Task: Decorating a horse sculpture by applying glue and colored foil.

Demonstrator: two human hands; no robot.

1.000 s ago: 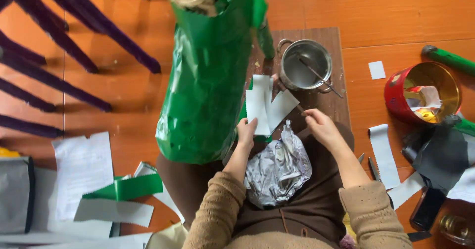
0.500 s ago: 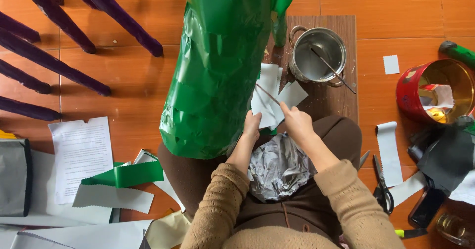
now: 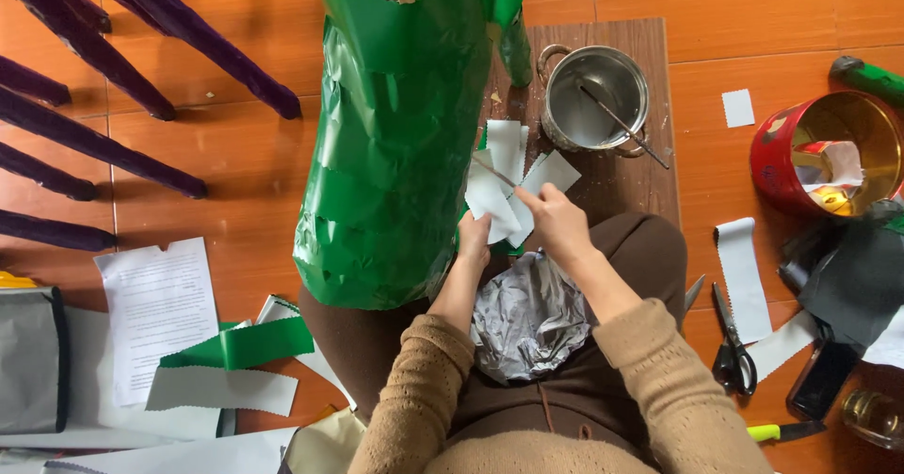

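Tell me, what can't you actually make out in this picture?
- Head view: the top of the green paper-covered form is cut off by the upper edge.
- What the left hand grips is hidden behind the white strips.
- The red tin contents are too jumbled to identify.
- The printed sheet is too small to read.

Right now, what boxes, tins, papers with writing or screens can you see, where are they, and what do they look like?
Red round tin: right side of the floor, open, gold inside, scraps in it.
Printed sheet: floor at left, white rectangle with grey text lines.
Dark phone: lower right, flat black rectangle, screen dark.
Grey bag: far left edge, boxy, dark trim.
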